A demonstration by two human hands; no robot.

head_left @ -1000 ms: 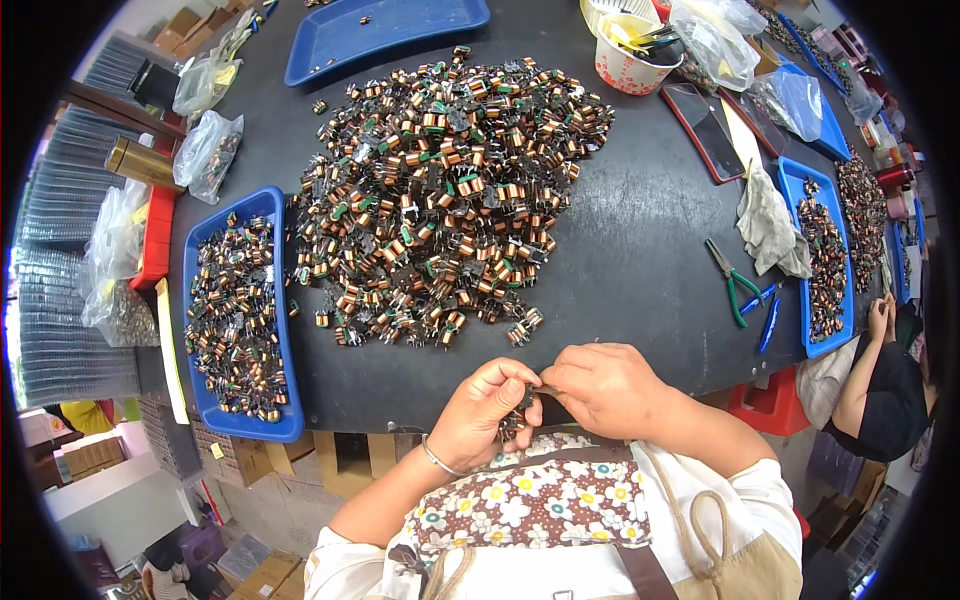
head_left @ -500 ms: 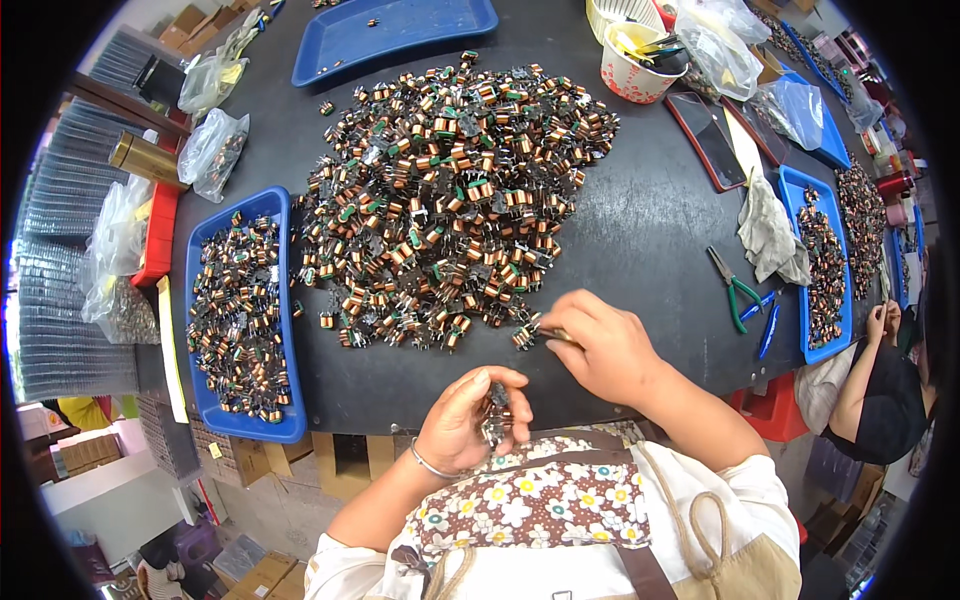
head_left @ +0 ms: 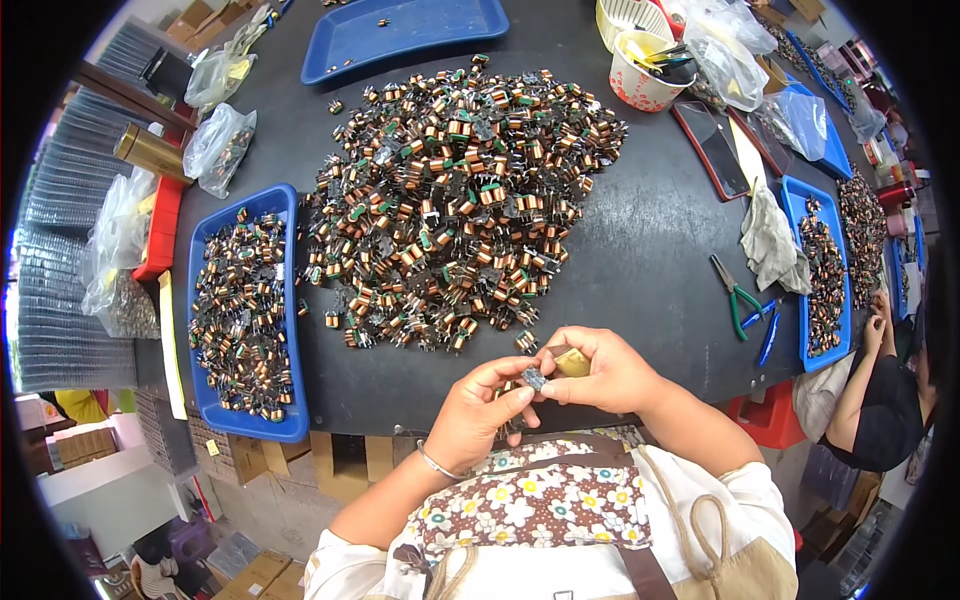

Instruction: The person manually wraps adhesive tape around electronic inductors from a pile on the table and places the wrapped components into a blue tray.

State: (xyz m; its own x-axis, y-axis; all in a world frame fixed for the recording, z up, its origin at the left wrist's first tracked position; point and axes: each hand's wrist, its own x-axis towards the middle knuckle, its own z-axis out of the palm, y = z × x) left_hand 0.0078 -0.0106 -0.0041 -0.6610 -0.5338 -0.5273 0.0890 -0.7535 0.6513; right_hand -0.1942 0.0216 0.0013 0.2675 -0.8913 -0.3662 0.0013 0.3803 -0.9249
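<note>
The person's left hand (head_left: 478, 415) and right hand (head_left: 600, 368) meet just above the near edge of the black table (head_left: 650, 260); between their fingertips sits a small dark coil part (head_left: 535, 379), pinched from both sides. The left hand is curled, thumb and forefinger closed on the part; whether more parts lie in its palm cannot be told, since the fingers cover it. The right hand is also folded, fingers closed on the same part, with a yellowish bit (head_left: 573, 362) showing by its thumb; what that bit is stays hard to make out.

Just beyond the hands spreads a big heap of copper-wound coils (head_left: 450, 200), its nearest pieces lying close to the knuckles; to the person's left a blue tray (head_left: 287, 300) holds more coils, its far corner tucked against the heap. Another blue tray (head_left: 420, 30) at the top is cut off by the picture's edge and nearly bare. Green-handled pliers (head_left: 735, 295) lie to the right, well apart from the hands, beside a grey rag (head_left: 770, 240). At the right rim another person's arm (head_left: 865, 390) is bent and squeezed by the lens; what their hand does cannot be seen.
</note>
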